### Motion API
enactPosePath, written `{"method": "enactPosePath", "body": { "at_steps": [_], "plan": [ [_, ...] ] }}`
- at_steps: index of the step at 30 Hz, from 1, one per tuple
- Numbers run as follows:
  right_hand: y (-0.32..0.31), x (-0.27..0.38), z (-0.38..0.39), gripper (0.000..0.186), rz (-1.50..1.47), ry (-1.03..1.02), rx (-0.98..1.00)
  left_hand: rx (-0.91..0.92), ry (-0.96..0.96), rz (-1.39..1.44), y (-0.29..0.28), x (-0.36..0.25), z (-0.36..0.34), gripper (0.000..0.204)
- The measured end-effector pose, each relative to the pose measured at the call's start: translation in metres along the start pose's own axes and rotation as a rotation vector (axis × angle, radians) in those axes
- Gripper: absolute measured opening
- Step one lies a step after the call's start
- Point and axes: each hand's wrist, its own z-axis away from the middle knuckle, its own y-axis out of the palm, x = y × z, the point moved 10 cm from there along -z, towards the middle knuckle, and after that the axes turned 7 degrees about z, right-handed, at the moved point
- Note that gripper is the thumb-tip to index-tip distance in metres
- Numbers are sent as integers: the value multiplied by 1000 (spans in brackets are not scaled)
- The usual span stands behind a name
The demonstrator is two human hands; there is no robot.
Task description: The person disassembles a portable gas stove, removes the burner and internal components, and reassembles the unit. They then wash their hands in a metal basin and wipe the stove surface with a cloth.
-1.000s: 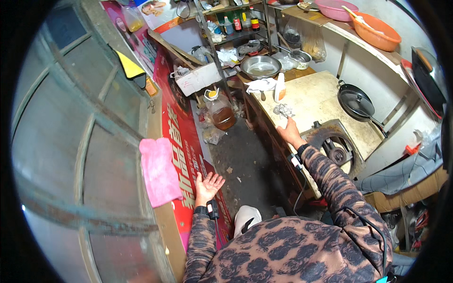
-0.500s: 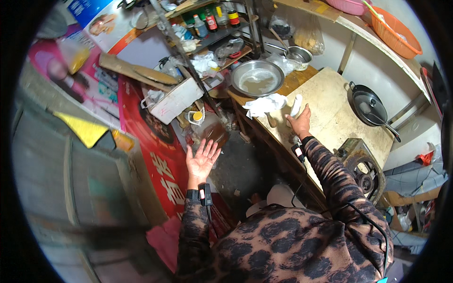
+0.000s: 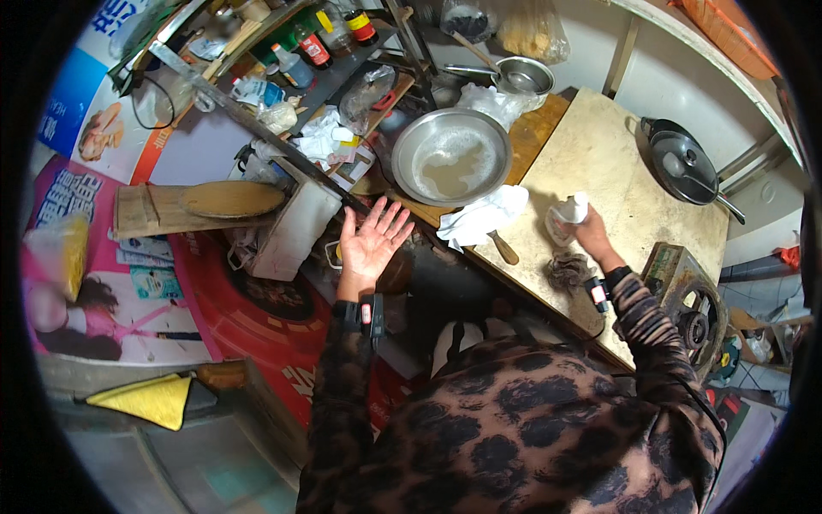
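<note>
My right hand is closed around a whitish plastic bottle with a white cap, tilted over the pale worktop; its fingers are partly hidden behind the bottle. A crumpled greyish clump lies just below that hand. Left of the bottle, a white cloth or paper is spread at the worktop's edge, with a wooden handle sticking out beside it. My left hand hangs free left of the worktop, palm up, fingers spread, with nothing in it.
A metal basin of cloudy liquid stands at the back, before a saucepan. A lidded black pan sits at the far right. Nearer stands a rusty gas burner. Shelves of bottles rise at the back left, above a white box.
My right hand has closed on the bottle and brought it nearer and tilted it. The whole view has turned, shifting the surroundings. My left hand stays spread, palm up.
</note>
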Motion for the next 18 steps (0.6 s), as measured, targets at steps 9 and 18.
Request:
{"method": "enactPosePath", "body": {
  "at_steps": [9, 18],
  "plan": [
    [-39, -9, 8, 65, 142, 136, 7, -156, -163, -110, -23, 5, -134, 71],
    [-35, 99, 59, 35, 426, 305, -44, -336, -385, -332, -71, -5, -231, 62]
  ]
}}
